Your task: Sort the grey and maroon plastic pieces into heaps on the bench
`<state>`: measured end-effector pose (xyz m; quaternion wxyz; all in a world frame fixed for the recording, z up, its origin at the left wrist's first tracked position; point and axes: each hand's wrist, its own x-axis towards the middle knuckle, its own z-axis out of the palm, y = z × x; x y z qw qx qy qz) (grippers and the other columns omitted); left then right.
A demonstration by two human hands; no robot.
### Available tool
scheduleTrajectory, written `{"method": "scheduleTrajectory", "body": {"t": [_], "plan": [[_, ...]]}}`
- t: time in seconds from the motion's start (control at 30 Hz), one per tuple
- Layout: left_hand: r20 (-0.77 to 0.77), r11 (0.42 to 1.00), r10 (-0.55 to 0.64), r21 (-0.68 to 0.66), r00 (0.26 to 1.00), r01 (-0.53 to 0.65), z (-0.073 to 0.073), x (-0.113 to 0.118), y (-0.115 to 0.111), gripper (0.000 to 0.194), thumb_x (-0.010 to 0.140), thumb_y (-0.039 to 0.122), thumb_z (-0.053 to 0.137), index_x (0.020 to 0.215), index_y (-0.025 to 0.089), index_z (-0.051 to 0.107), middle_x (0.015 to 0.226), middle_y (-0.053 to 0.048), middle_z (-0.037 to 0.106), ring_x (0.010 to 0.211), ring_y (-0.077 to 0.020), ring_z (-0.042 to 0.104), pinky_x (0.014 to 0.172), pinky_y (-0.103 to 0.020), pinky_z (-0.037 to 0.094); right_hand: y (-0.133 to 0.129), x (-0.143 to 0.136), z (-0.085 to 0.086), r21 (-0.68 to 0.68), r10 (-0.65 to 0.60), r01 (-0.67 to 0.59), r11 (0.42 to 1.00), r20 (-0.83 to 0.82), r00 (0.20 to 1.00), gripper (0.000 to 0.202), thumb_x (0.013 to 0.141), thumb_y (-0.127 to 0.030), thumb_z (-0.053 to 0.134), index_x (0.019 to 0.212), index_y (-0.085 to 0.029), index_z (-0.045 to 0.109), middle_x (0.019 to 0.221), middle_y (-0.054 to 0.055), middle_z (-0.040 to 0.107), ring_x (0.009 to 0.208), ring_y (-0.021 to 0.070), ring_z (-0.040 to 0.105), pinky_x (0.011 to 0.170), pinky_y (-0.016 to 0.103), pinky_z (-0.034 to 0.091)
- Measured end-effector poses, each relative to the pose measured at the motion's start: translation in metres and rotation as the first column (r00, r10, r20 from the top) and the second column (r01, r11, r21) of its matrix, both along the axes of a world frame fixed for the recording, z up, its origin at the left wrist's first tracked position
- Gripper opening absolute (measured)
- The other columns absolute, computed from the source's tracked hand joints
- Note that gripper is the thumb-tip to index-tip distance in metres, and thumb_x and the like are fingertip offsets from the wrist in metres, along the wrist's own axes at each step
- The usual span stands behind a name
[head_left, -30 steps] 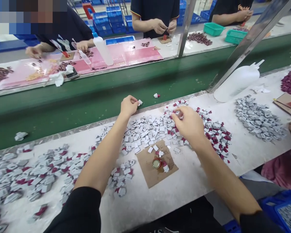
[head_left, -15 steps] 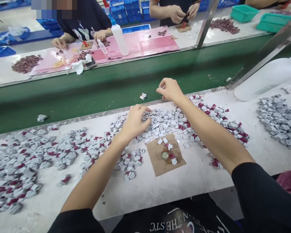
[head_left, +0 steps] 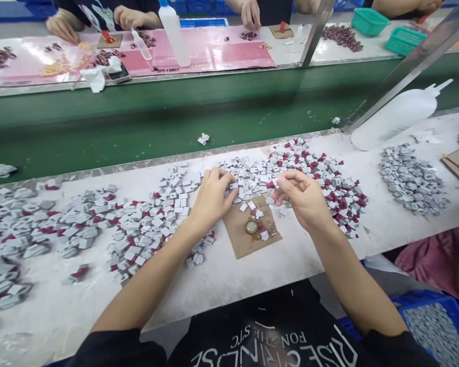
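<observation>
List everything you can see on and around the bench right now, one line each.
small parts: many, grey-white and maroon, heaped along the near bench
grey parts pile: one, grey, right of the heap
cardboard square: one, brown, below the hands
cap: one, gold-rimmed, on the cardboard
squeeze bottle: one, white, lying far right
conveyor belt: one, green, behind the bench
left hand: fingers on the heap
right hand: grip pinching a small part

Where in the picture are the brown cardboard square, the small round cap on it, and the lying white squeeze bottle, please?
Cardboard square (head_left: 241, 241), head view, bare lower left part.
Round cap (head_left: 251, 227), head view, its centre.
White squeeze bottle (head_left: 393, 118), head view, middle of its body.
</observation>
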<state>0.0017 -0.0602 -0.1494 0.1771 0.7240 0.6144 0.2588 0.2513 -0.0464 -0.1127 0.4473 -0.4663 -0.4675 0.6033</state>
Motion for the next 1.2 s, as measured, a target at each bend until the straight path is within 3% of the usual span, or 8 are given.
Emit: {"method": "scheduleTrajectory", "body": {"t": [0.17, 0.27, 0.37, 0.5, 0.6, 0.7, 0.97, 1.2], "plan": [[0.259, 1.0, 0.017, 0.016, 0.966, -0.022, 0.023, 0.012, -0.022, 0.011, 0.102, 0.021, 0.065, 0.111, 0.024, 0.069, 0.112, -0.008, 0.079, 0.105, -0.0267, 0.073, 0.099, -0.044, 0.06, -0.023, 0.003, -0.004, -0.083, -0.006, 0.0, 0.997, -0.071, 0.997, 0.045, 0.077, -0.055, 0.105, 0.096, -0.025, 0.077, 0.09, 0.002, 0.08, 0.088, 0.0238, 0.085, 0.087, 0.041, 0.074], [0.402, 0.998, 0.01, -0.06, 0.916, 0.016, 0.034, 0.015, -0.037, 0.012, 0.1, 0.027, 0.073, 0.111, 0.025, 0.074, 0.109, -0.006, 0.081, 0.099, -0.0242, 0.075, 0.093, -0.041, 0.062, -0.04, 0.008, -0.003, -0.049, 0.007, -0.006, 0.999, 0.02, 1.0, 0.038, 0.082, -0.053, 0.102, 0.098, -0.026, 0.081, 0.097, 0.004, 0.084, 0.097, 0.0268, 0.086, 0.097, 0.047, 0.073], [0.441, 0.992, 0.037, -0.127, 0.897, 0.021, 0.035, 0.012, -0.047, 0.017, 0.1, 0.033, 0.078, 0.115, 0.026, 0.08, 0.105, -0.006, 0.08, 0.096, -0.0238, 0.074, 0.087, -0.04, 0.061, -0.057, 0.014, -0.003, 0.019, 0.044, -0.046, 0.999, 0.129, 0.991, 0.029, 0.088, -0.05, 0.099, 0.099, -0.028, 0.085, 0.104, 0.006, 0.087, 0.101, 0.0278, 0.085, 0.095, 0.046, 0.073], [0.483, 0.988, 0.088, -0.151, 0.871, -0.016, 0.031, 0.009, -0.057, 0.015, 0.102, 0.033, 0.076, 0.113, 0.026, 0.082, 0.106, -0.006, 0.077, 0.099, -0.0234, 0.074, 0.09, -0.039, 0.064, -0.073, 0.013, -0.005, -0.032, 0.094, -0.091, 0.995, 0.11, 0.989, 0.029, 0.089, -0.052, 0.098, 0.101, -0.027, 0.087, 0.098, 0.006, 0.088, 0.085, 0.025, 0.084, 0.082, 0.043, 0.074], [0.645, 0.973, 0.091, -0.22, 0.759, 0.071, 0.033, 0.018, -0.066, 0.014, 0.105, 0.035, 0.074, 0.114, 0.024, 0.078, 0.115, -0.008, 0.081, 0.108, -0.0243, 0.079, 0.098, -0.041, 0.068, -0.078, 0.008, -0.01, -0.093, 0.06, -0.056, 0.994, 0.044, 0.997, 0.031, 0.088, -0.053, 0.098, 0.099, -0.026, 0.087, 0.09, 0.004, 0.087, 0.075, 0.0228, 0.082, 0.07, 0.039, 0.073], [0.739, 0.947, 0.095, -0.274, 0.667, 0.169, 0.035, 0.03, -0.077, 0.016, 0.105, 0.034, 0.076, 0.118, 0.025, 0.077, 0.117, -0.008, 0.084, 0.106, -0.0248, 0.082, 0.095, -0.041, 0.072, -0.08, 0.005, -0.015, -0.137, 0.017, -0.018, 0.99, -0.003, 1.0, 0.032, 0.086, -0.053, 0.1, 0.097, -0.026, 0.087, 0.086, 0.005, 0.086, 0.075, 0.0242, 0.083, 0.07, 0.04, 0.073], [0.637, 0.968, 0.193, -0.247, 0.746, -0.039, 0.027, 0.028, -0.086, 0.019, 0.1, 0.035, 0.08, 0.115, 0.025, 0.072, 0.106, -0.005, 0.081, 0.085, -0.0194, 0.076, 0.08, -0.036, 0.067, -0.086, 0.007, -0.023, -0.161, 0.059, -0.051, 0.986, 0.046, 0.997, 0.034, 0.084, -0.055, 0.101, 0.097, -0.025, 0.089, 0.093, 0.007, 0.089, 0.081, 0.0272, 0.084, 0.071, 0.044, 0.076], [0.59, 0.967, 0.192, -0.249, 0.784, -0.049, 0.025, 0.024, -0.093, 0.014, 0.1, 0.032, 0.079, 0.111, 0.025, 0.074, 0.098, -0.003, 0.077, 0.087, -0.0192, 0.074, 0.081, -0.036, 0.065, -0.084, 0.005, -0.031, -0.208, 0.037, -0.029, 0.978, 0.035, 0.999, 0.038, 0.081, -0.055, 0.104, 0.095, -0.023, 0.088, 0.09, 0.008, 0.088, 0.077, 0.0262, 0.084, 0.073, 0.045, 0.077]]}}
